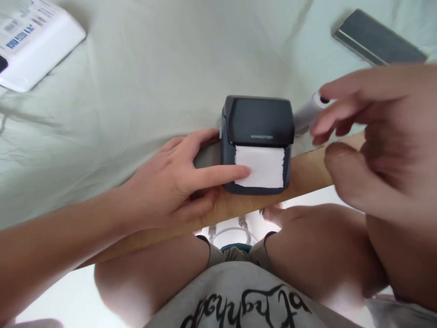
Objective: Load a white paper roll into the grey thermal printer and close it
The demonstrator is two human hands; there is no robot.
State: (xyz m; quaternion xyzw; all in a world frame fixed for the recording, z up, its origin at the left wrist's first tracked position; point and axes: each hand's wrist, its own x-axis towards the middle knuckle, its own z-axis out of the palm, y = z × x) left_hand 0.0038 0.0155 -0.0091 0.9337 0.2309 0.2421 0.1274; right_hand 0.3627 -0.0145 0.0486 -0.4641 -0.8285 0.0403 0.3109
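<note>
A small dark label printer with pale lettering stands near the table's front edge. On its front lies a white piece of paper with ragged side edges, its top end at the lid. My left hand is at the printer's left side, fingers apart. One outstretched finger rests on the paper, while another touches the printer's left side. My right hand is raised to the right of the printer, blurred, with thumb and curled fingers apart and nothing visible between them. Close to its fingertips is a white cylindrical object, partly hidden.
A pale green cloth covers the table, with a wooden edge strip along the front. A white device with printed labels lies at the far left. At the far right is a dark flat rectangular object. My legs are below the edge.
</note>
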